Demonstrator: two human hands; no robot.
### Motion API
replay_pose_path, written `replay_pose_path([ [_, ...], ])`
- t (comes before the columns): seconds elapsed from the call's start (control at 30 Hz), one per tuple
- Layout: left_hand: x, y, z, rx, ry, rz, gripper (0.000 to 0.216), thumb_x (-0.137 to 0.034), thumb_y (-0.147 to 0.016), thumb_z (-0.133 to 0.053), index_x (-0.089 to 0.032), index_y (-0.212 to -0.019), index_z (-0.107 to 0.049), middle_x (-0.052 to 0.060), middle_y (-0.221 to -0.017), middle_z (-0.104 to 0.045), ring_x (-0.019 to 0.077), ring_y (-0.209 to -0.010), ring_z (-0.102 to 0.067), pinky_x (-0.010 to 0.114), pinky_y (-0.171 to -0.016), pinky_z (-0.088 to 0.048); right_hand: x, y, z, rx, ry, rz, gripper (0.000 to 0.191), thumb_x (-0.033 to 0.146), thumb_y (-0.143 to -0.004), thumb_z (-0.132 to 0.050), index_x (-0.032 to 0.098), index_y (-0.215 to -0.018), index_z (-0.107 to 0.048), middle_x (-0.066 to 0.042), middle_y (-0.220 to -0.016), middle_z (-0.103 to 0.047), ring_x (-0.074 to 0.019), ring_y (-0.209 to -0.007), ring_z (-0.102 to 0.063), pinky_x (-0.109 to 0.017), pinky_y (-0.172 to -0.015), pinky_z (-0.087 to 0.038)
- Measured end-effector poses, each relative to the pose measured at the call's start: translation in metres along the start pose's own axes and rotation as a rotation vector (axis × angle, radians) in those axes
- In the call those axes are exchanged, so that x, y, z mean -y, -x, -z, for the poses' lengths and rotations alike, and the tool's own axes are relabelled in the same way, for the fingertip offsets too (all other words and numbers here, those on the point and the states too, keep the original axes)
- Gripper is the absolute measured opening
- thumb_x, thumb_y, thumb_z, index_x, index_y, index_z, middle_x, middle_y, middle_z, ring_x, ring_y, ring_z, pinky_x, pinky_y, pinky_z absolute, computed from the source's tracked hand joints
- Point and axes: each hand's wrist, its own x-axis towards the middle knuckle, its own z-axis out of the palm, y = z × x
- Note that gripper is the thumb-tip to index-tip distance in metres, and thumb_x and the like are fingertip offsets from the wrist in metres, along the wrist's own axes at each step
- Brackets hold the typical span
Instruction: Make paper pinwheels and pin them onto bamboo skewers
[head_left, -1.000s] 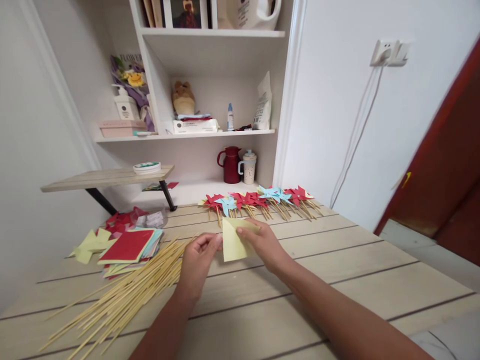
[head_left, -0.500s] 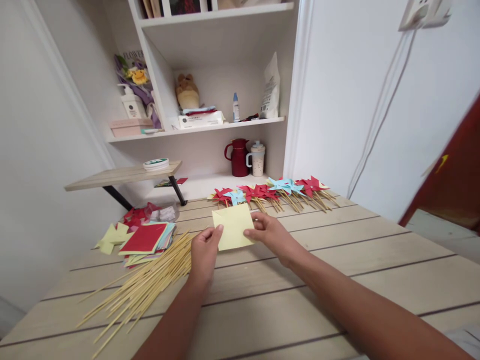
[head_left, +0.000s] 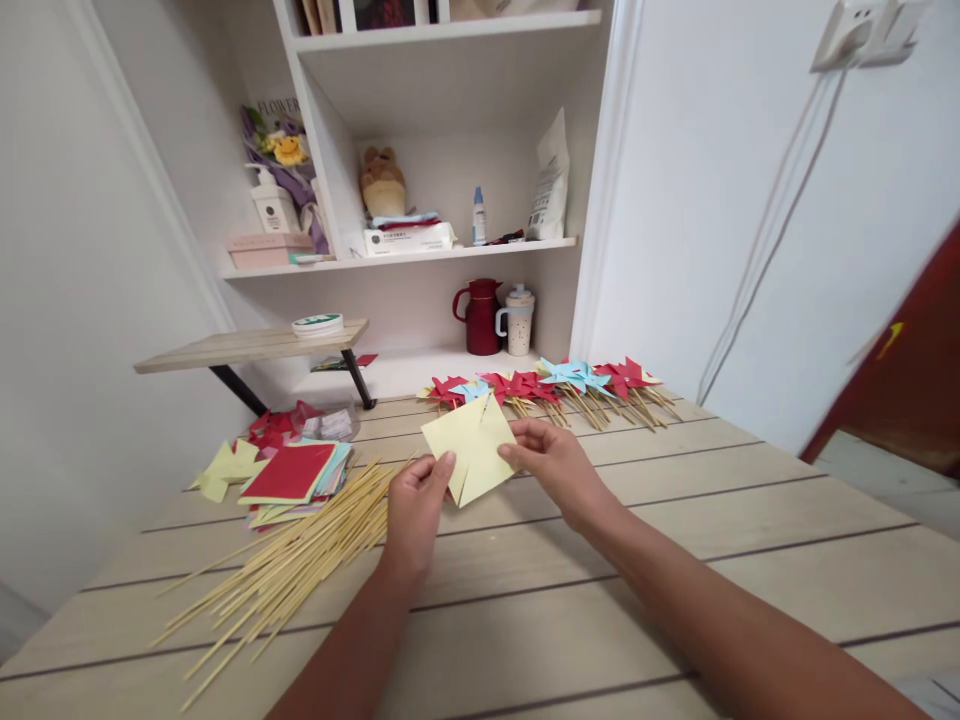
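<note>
I hold a pale yellow paper square [head_left: 471,446] above the wooden table [head_left: 675,560] with both hands. My left hand [head_left: 417,510] pinches its lower left edge, thumb on top. My right hand [head_left: 553,466] pinches its right edge. The sheet is turned like a diamond and shows a crease or cut line down its middle. A heap of thin bamboo sticks [head_left: 292,565] lies just left of my left hand.
A stack of coloured paper squares with a red one on top [head_left: 291,474] sits at the left. A row of finished red, blue and yellow pinwheels [head_left: 551,384] lies at the table's far edge. Behind stand white shelves with a red jug [head_left: 478,316] and a mug [head_left: 517,320].
The yellow sheet has been opened out flat and then rotated to a diamond between my hands. The camera view shifted slightly right and down.
</note>
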Motion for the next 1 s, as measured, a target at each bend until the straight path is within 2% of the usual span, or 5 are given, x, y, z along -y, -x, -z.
replay_pose_path([
  [0.1,0.000,0.000,0.000,0.014,0.040,-0.002,0.032,-0.045,-0.076,-0.074,-0.015,-0.067,-0.070,0.000,-0.062,-0.064,0.0132,-0.060,-0.055,0.023,-0.059,-0.040,0.001,0.000,0.000,-0.009,0.010,0.003,0.027,0.031,-0.066,-0.078,0.017,-0.087,-0.069,-0.002,-0.076,-0.071,-0.0146,-0.067,-0.061,-0.028,-0.063,-0.046],
  [0.27,-0.004,0.000,-0.003,0.146,0.300,0.024,0.039,-0.038,-0.082,-0.072,-0.018,-0.115,-0.069,0.009,-0.107,-0.074,0.0207,-0.094,-0.067,0.029,-0.082,-0.048,0.002,0.001,0.000,0.015,0.036,-0.001,0.030,0.032,-0.067,-0.077,0.016,-0.090,-0.067,-0.001,-0.073,-0.068,-0.0135,-0.064,-0.058,-0.026,-0.059,-0.044],
  [0.33,-0.006,0.000,-0.004,0.166,0.348,0.042,0.044,-0.037,-0.083,-0.071,-0.017,-0.122,-0.067,0.012,-0.116,-0.072,0.0236,-0.104,-0.066,0.032,-0.090,-0.048,0.002,0.001,0.000,0.012,0.052,-0.003,0.031,0.033,-0.066,-0.077,0.016,-0.090,-0.066,0.000,-0.071,-0.067,-0.0130,-0.063,-0.057,-0.026,-0.057,-0.043],
  [0.67,-0.007,0.004,-0.005,0.158,0.377,0.118,0.050,-0.036,-0.079,-0.075,-0.012,-0.123,-0.066,0.017,-0.115,-0.073,0.0307,-0.108,-0.067,0.039,-0.092,-0.053,0.003,0.003,-0.003,0.082,0.117,-0.008,0.031,0.033,-0.069,-0.075,0.017,-0.094,-0.067,-0.001,-0.070,-0.066,-0.0124,-0.061,-0.054,-0.024,-0.054,-0.040],
  [1.0,0.003,0.001,-0.005,0.098,0.290,0.157,0.055,-0.038,-0.069,-0.083,-0.009,-0.114,-0.071,0.018,-0.106,-0.075,0.0320,-0.095,-0.072,0.041,-0.086,-0.056,-0.003,0.004,-0.004,0.112,0.151,0.016,0.027,0.032,-0.071,-0.074,0.018,-0.093,-0.068,-0.001,-0.073,-0.066,-0.0134,-0.062,-0.055,-0.025,-0.055,-0.040],
])
